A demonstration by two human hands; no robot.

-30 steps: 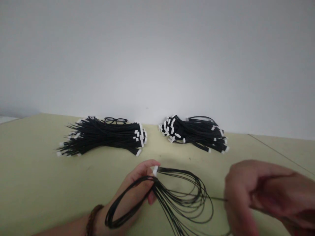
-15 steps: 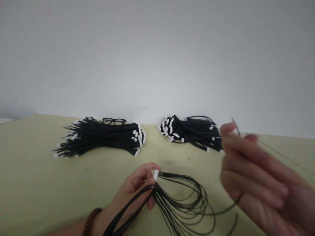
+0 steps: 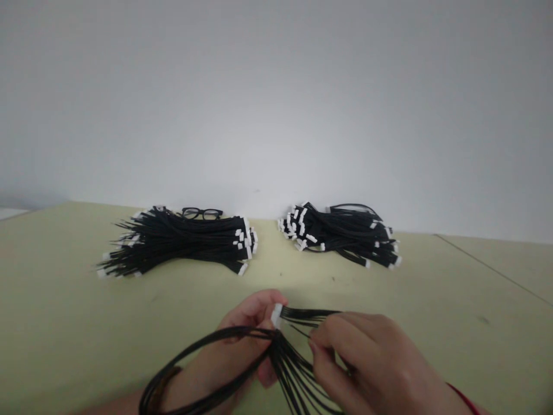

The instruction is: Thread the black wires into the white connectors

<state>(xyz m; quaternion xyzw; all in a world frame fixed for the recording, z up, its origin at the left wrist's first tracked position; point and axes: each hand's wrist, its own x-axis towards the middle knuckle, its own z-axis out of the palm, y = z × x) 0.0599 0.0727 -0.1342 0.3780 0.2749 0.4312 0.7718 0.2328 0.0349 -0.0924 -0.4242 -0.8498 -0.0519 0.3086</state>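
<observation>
Between thumb and fingers, my left hand (image 3: 244, 340) pinches a white connector (image 3: 277, 316) together with a gathered bunch of black wires (image 3: 287, 357). Some of these wires loop back over the left wrist, and others fan down to the right. A row of black wires runs out of the connector's right side. My right hand (image 3: 371, 357) is closed just right of the connector, its thumb and forefinger pinching one thin black wire (image 3: 301, 331). That wire's free end points at the connector, a small gap apart from it. The rest of the wires pass under the right hand.
On the pale yellow table (image 3: 173, 311), a pile of black wire harnesses (image 3: 185, 239) with white connectors lies back left. A second harness pile (image 3: 345, 230) lies back right. Black-framed glasses (image 3: 202, 214) sit behind the left pile. A white wall (image 3: 276, 115) stands behind.
My right hand has come down and left from its raised position, bringing the pinched wire close to the connector. The left hand keeps its grip in nearly the same place.
</observation>
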